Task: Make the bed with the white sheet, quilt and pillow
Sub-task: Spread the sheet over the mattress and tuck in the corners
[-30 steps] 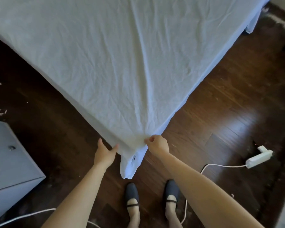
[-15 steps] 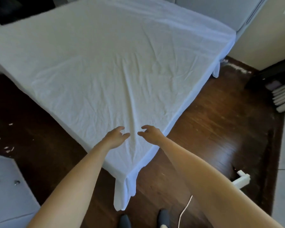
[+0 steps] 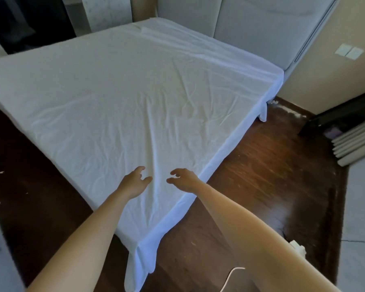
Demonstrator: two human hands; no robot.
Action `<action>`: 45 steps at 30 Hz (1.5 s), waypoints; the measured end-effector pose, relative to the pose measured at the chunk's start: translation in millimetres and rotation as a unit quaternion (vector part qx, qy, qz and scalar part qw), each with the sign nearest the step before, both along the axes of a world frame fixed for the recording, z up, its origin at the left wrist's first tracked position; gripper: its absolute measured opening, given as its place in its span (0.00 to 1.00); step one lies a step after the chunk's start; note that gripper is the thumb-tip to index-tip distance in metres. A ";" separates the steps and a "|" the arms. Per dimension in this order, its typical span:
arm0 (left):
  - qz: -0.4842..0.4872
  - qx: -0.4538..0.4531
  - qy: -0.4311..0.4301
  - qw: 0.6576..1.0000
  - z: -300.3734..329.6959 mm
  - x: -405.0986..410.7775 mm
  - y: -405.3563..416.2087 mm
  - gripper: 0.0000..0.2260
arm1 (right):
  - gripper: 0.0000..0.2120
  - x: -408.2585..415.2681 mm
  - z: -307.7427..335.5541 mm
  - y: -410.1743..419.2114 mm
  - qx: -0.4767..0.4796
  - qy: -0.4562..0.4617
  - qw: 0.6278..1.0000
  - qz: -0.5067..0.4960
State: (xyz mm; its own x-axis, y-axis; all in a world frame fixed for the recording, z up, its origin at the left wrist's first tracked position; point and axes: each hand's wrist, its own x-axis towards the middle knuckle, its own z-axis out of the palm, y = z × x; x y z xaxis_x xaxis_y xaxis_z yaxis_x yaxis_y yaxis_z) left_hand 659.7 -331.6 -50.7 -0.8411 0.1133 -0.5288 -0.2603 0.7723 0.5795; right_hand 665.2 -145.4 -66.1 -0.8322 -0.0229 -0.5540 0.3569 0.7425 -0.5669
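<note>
Head view: I hold my left hand [image 3: 134, 183] and right hand [image 3: 182, 179] released, fingers loosely curled, over the white sheet [image 3: 135, 98] near the bed's front corner, probably to smooth wrinkles.

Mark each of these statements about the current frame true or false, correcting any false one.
1. The white sheet is spread over the bed. True.
2. The left hand grips a pillow. False: it holds nothing, fingers loosely curled over the sheet.
3. The right hand is near the bed's closest corner. True.
4. A quilt lies on the sheet. False: no quilt or pillow shows on the bed.
5. A white cable lies on the wooden floor. True.
</note>
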 end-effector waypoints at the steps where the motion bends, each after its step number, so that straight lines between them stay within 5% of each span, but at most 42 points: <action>1: 0.010 -0.001 0.001 1.000 -22.6 1.8 -4.2 0.27 | 0.25 0.4 -21.9 -4.4 0.007 0.005 1.000 0.007; 10: -0.058 -0.205 0.066 0.975 -220.0 10.6 -54.1 0.49 | 0.37 -3.8 -198.3 -29.1 0.188 0.069 0.964 0.176; 14: -0.158 -0.221 -0.018 0.962 -289.2 41.3 -69.3 0.56 | 0.38 4.5 -277.3 -49.0 0.199 0.046 0.956 0.211; 22: -0.126 -0.147 -0.019 0.981 -317.5 78.0 -97.9 0.56 | 0.40 38.8 -304.0 -80.7 0.222 0.052 0.958 0.173; 28: -0.169 -0.223 -0.014 0.960 -301.5 98.9 -115.0 0.49 | 0.37 69.3 -298.1 -100.4 0.202 0.022 0.967 0.155; 33: -0.183 -0.234 -0.146 0.944 -244.1 88.9 -116.4 0.39 | 0.35 65.1 -233.3 -87.7 0.090 -0.125 0.970 0.186; 45: -0.122 -0.054 0.029 0.991 3.5 21.9 21.4 0.29 | 0.28 46.8 -17.6 -5.5 0.065 -0.056 0.992 0.094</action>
State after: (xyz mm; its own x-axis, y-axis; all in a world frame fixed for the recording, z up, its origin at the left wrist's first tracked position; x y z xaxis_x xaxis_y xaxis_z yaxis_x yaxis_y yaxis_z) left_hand 681.6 -310.2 -47.2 -0.8247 0.2624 -0.5010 -0.0269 0.8667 0.4982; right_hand 712.0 -150.9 -83.7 -0.7535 -0.0936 -0.6507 0.2605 0.8663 -0.4263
